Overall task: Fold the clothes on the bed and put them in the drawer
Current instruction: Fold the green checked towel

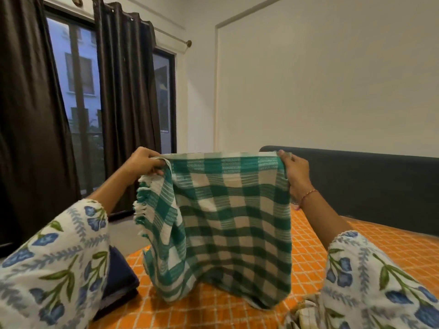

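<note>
the checked cloth point(237, 222) covers the bed point(320, 245) behind it, and its bottom edge bunches up so the fold there is hard to read; left hand point(145, 162) fingertips are tucked into the fabric; the dark folded pile point(121, 279) is half behind the left sleeve point(54, 269); the pale fabric point(306, 312) at the bottom edge is cut off, can't tell what it is
</note>
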`<action>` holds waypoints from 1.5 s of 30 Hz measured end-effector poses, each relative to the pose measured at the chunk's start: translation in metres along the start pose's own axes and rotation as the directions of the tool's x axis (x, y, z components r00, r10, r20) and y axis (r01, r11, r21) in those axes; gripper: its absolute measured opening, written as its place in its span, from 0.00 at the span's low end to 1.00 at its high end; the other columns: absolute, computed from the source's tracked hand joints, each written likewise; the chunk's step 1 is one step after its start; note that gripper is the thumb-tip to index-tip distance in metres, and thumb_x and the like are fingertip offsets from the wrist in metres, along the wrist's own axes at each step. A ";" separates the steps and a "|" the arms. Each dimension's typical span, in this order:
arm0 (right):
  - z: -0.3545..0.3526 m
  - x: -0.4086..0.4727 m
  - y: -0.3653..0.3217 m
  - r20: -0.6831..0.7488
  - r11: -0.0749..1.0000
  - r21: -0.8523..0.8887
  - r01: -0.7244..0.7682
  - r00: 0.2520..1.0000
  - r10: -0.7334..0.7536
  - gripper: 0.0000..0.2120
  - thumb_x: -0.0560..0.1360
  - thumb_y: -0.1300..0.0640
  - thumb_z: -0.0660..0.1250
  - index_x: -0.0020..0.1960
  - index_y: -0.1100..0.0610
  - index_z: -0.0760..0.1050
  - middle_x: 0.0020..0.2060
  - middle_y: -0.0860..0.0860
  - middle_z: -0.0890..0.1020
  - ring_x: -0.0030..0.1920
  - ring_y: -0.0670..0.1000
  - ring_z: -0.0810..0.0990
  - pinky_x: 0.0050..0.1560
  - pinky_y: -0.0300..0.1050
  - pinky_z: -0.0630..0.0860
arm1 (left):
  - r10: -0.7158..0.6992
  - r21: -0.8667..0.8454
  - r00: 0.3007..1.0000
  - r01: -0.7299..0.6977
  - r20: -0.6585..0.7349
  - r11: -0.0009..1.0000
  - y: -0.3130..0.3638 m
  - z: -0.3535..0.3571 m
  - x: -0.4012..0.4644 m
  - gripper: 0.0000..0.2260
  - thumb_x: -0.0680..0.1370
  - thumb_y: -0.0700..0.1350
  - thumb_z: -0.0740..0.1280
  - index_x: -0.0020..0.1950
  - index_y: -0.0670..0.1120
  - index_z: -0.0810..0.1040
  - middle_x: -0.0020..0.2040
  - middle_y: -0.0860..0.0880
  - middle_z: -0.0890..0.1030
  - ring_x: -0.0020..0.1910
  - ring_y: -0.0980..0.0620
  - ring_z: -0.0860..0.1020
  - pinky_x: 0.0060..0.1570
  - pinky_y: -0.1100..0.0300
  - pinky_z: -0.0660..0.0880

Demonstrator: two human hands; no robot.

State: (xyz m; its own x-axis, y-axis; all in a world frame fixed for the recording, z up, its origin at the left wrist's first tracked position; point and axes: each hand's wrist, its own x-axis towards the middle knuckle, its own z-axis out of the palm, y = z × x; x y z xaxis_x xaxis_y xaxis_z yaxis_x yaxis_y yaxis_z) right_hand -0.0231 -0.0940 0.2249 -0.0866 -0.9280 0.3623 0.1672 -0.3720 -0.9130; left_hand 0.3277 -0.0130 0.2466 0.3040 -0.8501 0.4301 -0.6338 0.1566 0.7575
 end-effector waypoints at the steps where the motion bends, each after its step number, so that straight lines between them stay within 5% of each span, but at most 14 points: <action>1: 0.007 0.001 -0.004 0.045 0.998 -0.049 -0.029 0.998 0.031 0.12 0.78 0.54 0.65 0.44 0.62 0.78 0.37 0.55 0.80 0.38 0.54 0.79 0.45 0.50 0.77 | 0.007 -0.047 0.999 -0.008 -0.032 0.999 0.001 0.000 -0.001 0.05 0.77 0.35 0.66 0.43 0.40 0.80 0.34 0.43 0.79 0.23 0.60 0.77 0.28 0.70 0.76; 7: 0.083 -0.017 -0.042 0.419 0.958 0.105 -0.268 0.885 0.202 0.12 0.77 0.54 0.66 0.46 0.65 0.77 0.37 0.58 0.80 0.34 0.53 0.79 0.36 0.44 0.80 | -0.043 -0.560 0.971 -0.099 -0.235 0.823 0.039 0.015 0.006 0.09 0.79 0.35 0.63 0.40 0.44 0.77 0.24 0.55 0.78 0.23 0.62 0.74 0.27 0.70 0.72; 10: 0.112 -0.032 -0.041 0.444 0.960 -0.035 -0.278 0.856 0.264 0.12 0.77 0.56 0.66 0.45 0.67 0.76 0.37 0.56 0.78 0.32 0.51 0.77 0.32 0.41 0.78 | 0.006 -0.366 0.978 -0.084 -0.209 0.927 0.053 0.019 0.007 0.07 0.78 0.36 0.65 0.41 0.41 0.79 0.27 0.51 0.76 0.25 0.59 0.72 0.28 0.67 0.71; 13: 0.115 -0.034 -0.059 0.634 0.837 0.184 -0.516 0.712 0.300 0.15 0.76 0.50 0.65 0.41 0.62 0.73 0.34 0.54 0.76 0.31 0.49 0.76 0.33 0.41 0.79 | 0.093 -0.391 0.978 -0.162 -0.188 0.906 0.072 0.007 -0.001 0.11 0.78 0.35 0.63 0.37 0.44 0.77 0.25 0.52 0.75 0.22 0.60 0.70 0.26 0.67 0.66; 16: 0.116 -0.046 -0.079 0.693 0.769 0.348 -0.536 0.700 0.175 0.18 0.78 0.47 0.62 0.39 0.62 0.72 0.29 0.54 0.77 0.27 0.50 0.78 0.29 0.41 0.79 | 0.311 -0.634 0.949 -0.212 0.046 0.744 0.091 -0.013 -0.005 0.12 0.77 0.37 0.62 0.36 0.47 0.79 0.30 0.53 0.78 0.28 0.59 0.74 0.29 0.67 0.70; 19: 0.117 -0.055 -0.074 0.716 0.755 0.377 -0.536 0.686 0.129 0.21 0.80 0.47 0.58 0.46 0.65 0.76 0.34 0.58 0.82 0.31 0.53 0.82 0.33 0.45 0.81 | 0.507 -0.677 0.708 -0.055 0.491 0.734 0.105 -0.011 -0.003 0.03 0.71 0.43 0.72 0.43 0.45 0.81 0.40 0.49 0.81 0.38 0.55 0.79 0.40 0.64 0.77; 20: 0.113 -0.054 -0.064 0.699 0.733 0.401 -0.550 0.701 0.144 0.21 0.80 0.47 0.58 0.48 0.66 0.76 0.36 0.60 0.82 0.33 0.55 0.83 0.33 0.46 0.81 | 0.449 -0.602 0.672 -0.005 0.590 0.798 0.104 0.001 0.002 0.05 0.70 0.44 0.73 0.43 0.44 0.81 0.40 0.49 0.81 0.39 0.55 0.80 0.40 0.63 0.77; 22: 0.091 -0.041 -0.034 0.456 0.713 0.508 -0.483 0.853 0.253 0.18 0.80 0.50 0.59 0.45 0.65 0.75 0.34 0.59 0.82 0.30 0.55 0.82 0.30 0.46 0.80 | 0.192 -0.297 0.776 -0.007 0.601 0.955 0.095 0.039 0.021 0.04 0.73 0.43 0.71 0.45 0.43 0.80 0.41 0.49 0.81 0.41 0.54 0.78 0.41 0.61 0.76; 24: 0.060 -0.024 0.007 -0.023 0.753 0.578 -0.315 0.916 0.401 0.13 0.80 0.57 0.62 0.38 0.62 0.72 0.37 0.59 0.80 0.32 0.54 0.79 0.36 0.47 0.79 | -0.048 0.189 0.961 -0.004 0.271 0.982 0.072 0.073 0.043 0.09 0.76 0.44 0.69 0.52 0.39 0.80 0.48 0.45 0.80 0.49 0.48 0.77 0.48 0.56 0.75; 27: 0.013 -0.006 0.060 -0.347 0.829 0.487 -0.277 0.809 0.474 0.13 0.78 0.63 0.61 0.35 0.58 0.69 0.46 0.60 0.79 0.34 0.53 0.75 0.33 0.45 0.76 | -0.282 0.313 0.955 0.297 -0.094 0.902 0.022 0.100 0.050 0.19 0.73 0.46 0.72 0.58 0.36 0.76 0.56 0.39 0.78 0.56 0.40 0.77 0.55 0.49 0.76; 33: 0.026 -0.019 0.104 -0.271 0.958 0.129 -0.256 0.920 0.282 0.13 0.72 0.60 0.67 0.32 0.61 0.67 0.30 0.54 0.72 0.33 0.53 0.71 0.37 0.53 0.72 | -0.396 0.123 0.910 0.382 0.122 0.916 -0.005 0.130 0.029 0.14 0.73 0.40 0.73 0.54 0.33 0.78 0.46 0.38 0.79 0.42 0.43 0.78 0.44 0.52 0.77; 38: 0.065 -0.046 0.116 -0.049 0.981 -0.174 -0.087 0.996 0.079 0.14 0.73 0.59 0.72 0.30 0.56 0.73 0.29 0.50 0.76 0.32 0.46 0.73 0.28 0.35 0.71 | -0.352 0.279 0.860 0.259 0.368 0.925 0.020 0.155 0.000 0.07 0.75 0.42 0.71 0.40 0.40 0.78 0.36 0.43 0.77 0.34 0.49 0.75 0.34 0.58 0.74; 42: 0.081 -0.065 0.124 -0.117 0.977 -0.200 -0.077 0.992 0.054 0.13 0.70 0.57 0.73 0.34 0.65 0.76 0.32 0.59 0.80 0.35 0.52 0.75 0.41 0.58 0.79 | -0.478 0.423 0.758 0.293 0.444 0.857 0.025 0.144 -0.001 0.07 0.75 0.42 0.70 0.45 0.39 0.75 0.40 0.43 0.78 0.36 0.49 0.77 0.34 0.58 0.76; 45: 0.092 -0.078 0.119 -0.073 0.983 -0.170 -0.069 0.996 0.057 0.10 0.70 0.59 0.72 0.31 0.60 0.78 0.30 0.55 0.80 0.36 0.55 0.79 0.41 0.60 0.79 | -0.528 0.255 0.714 0.463 0.459 0.849 0.019 0.136 -0.005 0.09 0.74 0.42 0.70 0.51 0.41 0.75 0.44 0.44 0.78 0.37 0.51 0.76 0.29 0.61 0.76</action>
State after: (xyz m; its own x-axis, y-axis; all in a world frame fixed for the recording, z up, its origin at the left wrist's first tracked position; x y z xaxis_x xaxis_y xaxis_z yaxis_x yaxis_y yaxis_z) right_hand 0.0939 -0.0675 0.1050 -0.1482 -0.9440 0.2949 0.0033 -0.2987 -0.9544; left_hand 0.2172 -0.0736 0.1923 0.2251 -0.9208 -0.3185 -0.5784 -0.3893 0.7169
